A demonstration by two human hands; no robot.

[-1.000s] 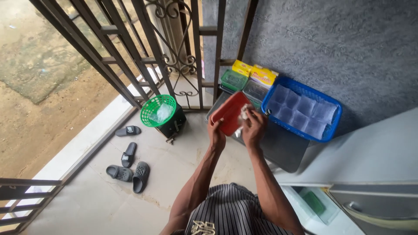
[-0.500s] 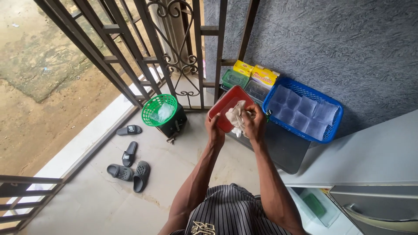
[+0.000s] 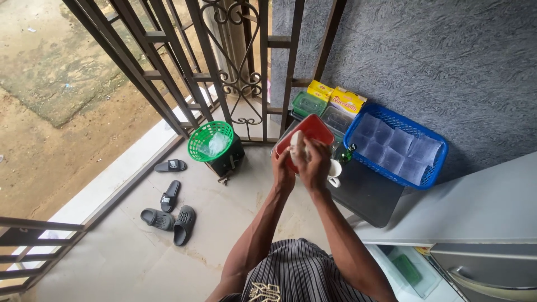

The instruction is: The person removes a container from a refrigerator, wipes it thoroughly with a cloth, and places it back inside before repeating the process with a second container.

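Note:
My left hand (image 3: 282, 171) holds a red plastic tray (image 3: 314, 131) by its near edge, tilted up over the dark table (image 3: 369, 196). My right hand (image 3: 312, 159) presses a whitish cloth (image 3: 296, 142) against the inside of the tray. A white cup (image 3: 334, 170) stands on the table just right of my right hand. A dark green bottle (image 3: 346, 152) shows behind it.
A blue basket (image 3: 436, 162) with clear sachets lies on the table at the right. Green and clear containers (image 3: 307, 104) and yellow boxes (image 3: 345, 100) sit at the wall. A green basket (image 3: 210, 141) rests on a black box on the floor beside slippers (image 3: 169, 215). A metal gate (image 3: 224, 67) stands behind.
My right hand has moved left across the tray with the cloth. The white cup is now uncovered beside my hand. The view has shifted slightly.

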